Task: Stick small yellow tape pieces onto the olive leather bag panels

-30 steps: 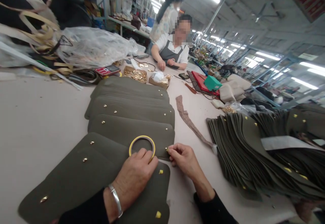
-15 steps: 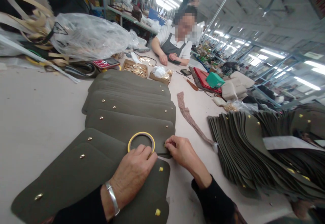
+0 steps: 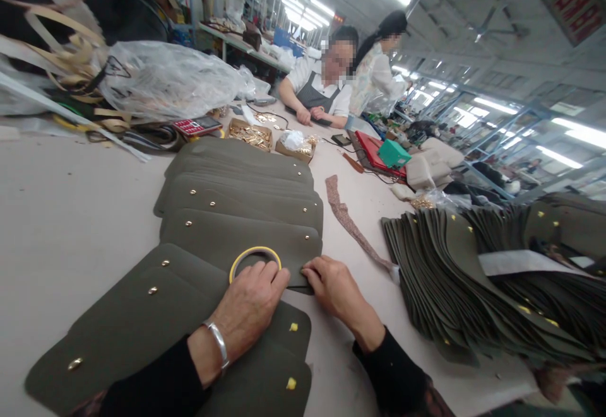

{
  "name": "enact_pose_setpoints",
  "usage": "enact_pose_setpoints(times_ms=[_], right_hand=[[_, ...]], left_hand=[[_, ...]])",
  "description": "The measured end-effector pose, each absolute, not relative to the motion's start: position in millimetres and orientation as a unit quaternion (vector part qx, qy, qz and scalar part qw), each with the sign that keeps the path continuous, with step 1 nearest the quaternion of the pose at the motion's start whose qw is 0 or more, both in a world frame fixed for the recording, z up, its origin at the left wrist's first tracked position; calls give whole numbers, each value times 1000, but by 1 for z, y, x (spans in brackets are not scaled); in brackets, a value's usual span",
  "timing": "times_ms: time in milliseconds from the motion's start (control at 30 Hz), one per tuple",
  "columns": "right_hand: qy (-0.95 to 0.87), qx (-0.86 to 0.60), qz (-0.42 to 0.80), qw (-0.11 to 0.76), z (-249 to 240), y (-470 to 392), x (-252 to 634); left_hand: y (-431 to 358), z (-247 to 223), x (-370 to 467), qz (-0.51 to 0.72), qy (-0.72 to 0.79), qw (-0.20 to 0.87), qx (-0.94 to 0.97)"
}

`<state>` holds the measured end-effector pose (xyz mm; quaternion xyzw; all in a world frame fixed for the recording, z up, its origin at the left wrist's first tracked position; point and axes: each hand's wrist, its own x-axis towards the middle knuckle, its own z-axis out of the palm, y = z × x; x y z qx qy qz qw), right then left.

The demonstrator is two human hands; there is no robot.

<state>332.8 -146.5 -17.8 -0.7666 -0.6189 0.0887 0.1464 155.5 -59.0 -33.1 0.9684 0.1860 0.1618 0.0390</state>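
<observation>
My left hand (image 3: 249,300) is closed around the near side of a roll of yellow tape (image 3: 255,251), its fingers curled over the ring. Beneath lies a dark olive panel (image 3: 250,226) with small gold metal fittings. At that panel's right edge my right hand (image 3: 335,284) pinches thumb and fingers together; a tiny yellow bit of tape (image 3: 303,271) shows at the fingertips. More olive panels (image 3: 137,322) overlap under my left forearm, carrying gold fittings and yellow tape tabs (image 3: 294,327). Behind, a fanned row of like panels (image 3: 237,158) stretches away.
A thick stack of olive panels (image 3: 440,278) stands at the right. A brown strip (image 3: 348,220) lies between. Farther back are boxes of gold fittings (image 3: 250,135), a calculator (image 3: 196,126), a plastic bag (image 3: 175,79) and a green box (image 3: 394,152). Across the table sits a person (image 3: 319,92).
My left hand and the tape roll have turned slightly, the fingers now nearer the ring's right side. My right hand stays at the panel edge. The standing person behind has shifted right.
</observation>
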Motion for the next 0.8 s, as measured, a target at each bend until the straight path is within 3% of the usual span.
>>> enact_pose_setpoints(times_ms=[233,367,433,600,800], right_hand=[[-602,-783,126,87,5,-150,324],[-592,-784,169,77,10,-171,312],[-573,-786,184,141,7,-178,310],[-510,-745,174,394,4,-181,304],[-617,-650,94,434,8,-174,285]], left_hand=[[-50,-29,146,264,174,8,949],[-49,-27,146,300,161,50,939],[-51,-27,147,308,143,104,935],[-57,-25,146,371,69,195,905],[-61,-28,141,379,67,177,906]])
